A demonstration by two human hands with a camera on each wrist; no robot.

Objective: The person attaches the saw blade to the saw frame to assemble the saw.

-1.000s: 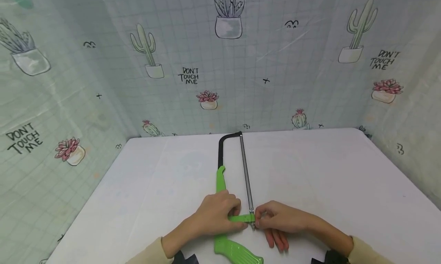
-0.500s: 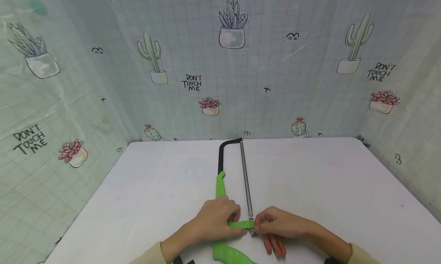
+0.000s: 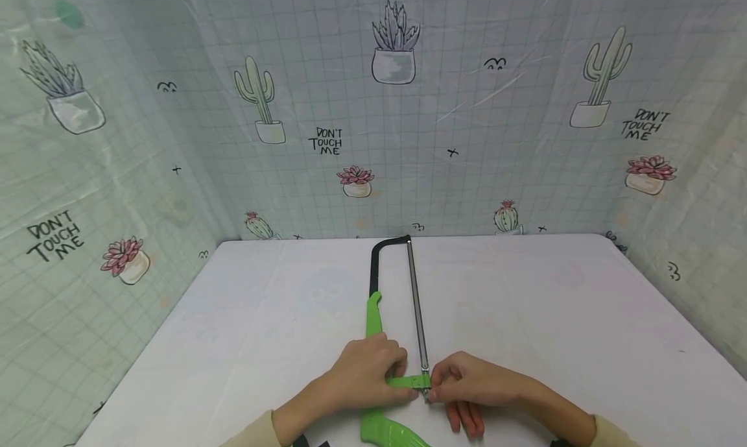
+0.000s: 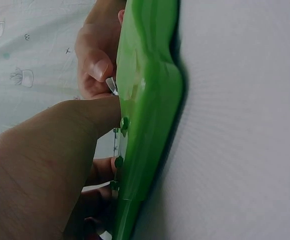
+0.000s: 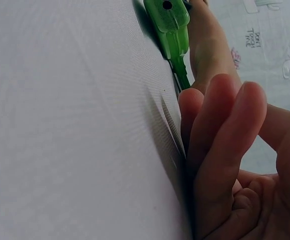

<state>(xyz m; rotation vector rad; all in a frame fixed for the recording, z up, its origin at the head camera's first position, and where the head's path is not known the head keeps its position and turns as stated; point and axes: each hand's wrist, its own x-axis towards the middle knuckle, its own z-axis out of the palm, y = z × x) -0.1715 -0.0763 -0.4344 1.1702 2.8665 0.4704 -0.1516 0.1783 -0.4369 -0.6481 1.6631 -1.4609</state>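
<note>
A hacksaw (image 3: 374,317) with a green handle and black front frame lies flat on the table, its blade (image 3: 417,304) pointing away. My left hand (image 3: 363,374) holds the green frame, thumb and fingers on either side of the short green crosspiece. At the blade's near end, my right hand (image 3: 478,381) pinches a small metal wing nut (image 3: 426,395) between thumb and index finger; the fingertips partly cover it. Its other fingers (image 5: 214,135) extend down against the table. In the left wrist view the green handle (image 4: 152,95) fills the middle, with the right thumb beyond it.
The white tabletop (image 3: 525,304) stretches around the saw. A pale curtain (image 3: 455,109) printed with cacti hangs behind the table and along both sides. Small black pieces (image 3: 303,440) show at the bottom edge near both wrists.
The head view has tilted up, so everything sits lower in it. My right thumb and index finger have shifted slightly at the wing nut. The left hand keeps its hold; the hacksaw stays put.
</note>
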